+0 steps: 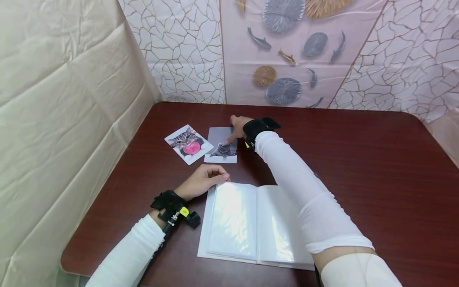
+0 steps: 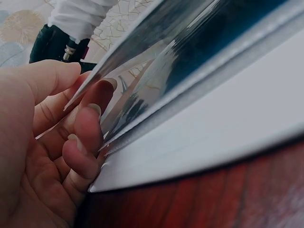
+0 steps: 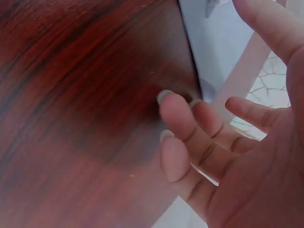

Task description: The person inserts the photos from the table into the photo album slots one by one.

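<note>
Well, the left hand [image 1: 202,182] pinches a clear page [image 1: 233,223] of the white book [image 1: 204,243], low in the frame. Higher up, the right hand [image 1: 239,124], fingers loosely bent, has its thumb over the grey cat picture [image 1: 216,136], near the middle.

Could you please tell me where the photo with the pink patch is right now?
In the head view, the pink-patch photo lies on the left side of the table, beyond the left hand, its right corner overlapping the grey photo.
</note>
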`<state>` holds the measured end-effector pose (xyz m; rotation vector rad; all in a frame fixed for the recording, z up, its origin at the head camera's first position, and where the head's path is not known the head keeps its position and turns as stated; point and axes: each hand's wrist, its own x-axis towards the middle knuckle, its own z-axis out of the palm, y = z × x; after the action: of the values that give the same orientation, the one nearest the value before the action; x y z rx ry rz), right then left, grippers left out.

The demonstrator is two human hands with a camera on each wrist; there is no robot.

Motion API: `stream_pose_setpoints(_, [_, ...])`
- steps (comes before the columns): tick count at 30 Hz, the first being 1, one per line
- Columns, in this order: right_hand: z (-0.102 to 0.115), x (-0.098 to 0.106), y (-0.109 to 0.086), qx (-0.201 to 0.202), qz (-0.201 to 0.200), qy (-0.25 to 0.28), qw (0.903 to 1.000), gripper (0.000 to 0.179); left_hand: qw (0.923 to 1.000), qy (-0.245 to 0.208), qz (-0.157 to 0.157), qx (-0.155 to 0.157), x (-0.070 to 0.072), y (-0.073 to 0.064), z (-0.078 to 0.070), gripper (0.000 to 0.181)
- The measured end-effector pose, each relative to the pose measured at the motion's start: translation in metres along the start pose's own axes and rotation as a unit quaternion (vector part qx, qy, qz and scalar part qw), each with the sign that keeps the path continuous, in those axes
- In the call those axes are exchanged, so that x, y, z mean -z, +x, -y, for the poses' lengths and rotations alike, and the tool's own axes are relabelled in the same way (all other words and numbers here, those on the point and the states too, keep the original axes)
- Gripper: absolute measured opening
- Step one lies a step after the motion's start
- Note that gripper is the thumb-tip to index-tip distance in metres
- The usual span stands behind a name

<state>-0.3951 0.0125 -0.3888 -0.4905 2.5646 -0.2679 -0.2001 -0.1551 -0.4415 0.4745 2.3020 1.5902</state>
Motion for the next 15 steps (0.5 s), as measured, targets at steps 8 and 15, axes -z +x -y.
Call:
stream_pose_setpoints(8, [-0.01,-0.006,0.01,-0.009,-0.009,0.02,0.9997,0.102,1.0,0.003,0.0,0.0,-0.001,0.0,0.0,0.017])
stream_pose_setpoints(15, [-0.02,-0.009,0.01,0.012,-0.021,0.02,0.9995,0.101,0.9999,0.01,-0.004,0.002,-0.001,0.001,-0.001,0.016])
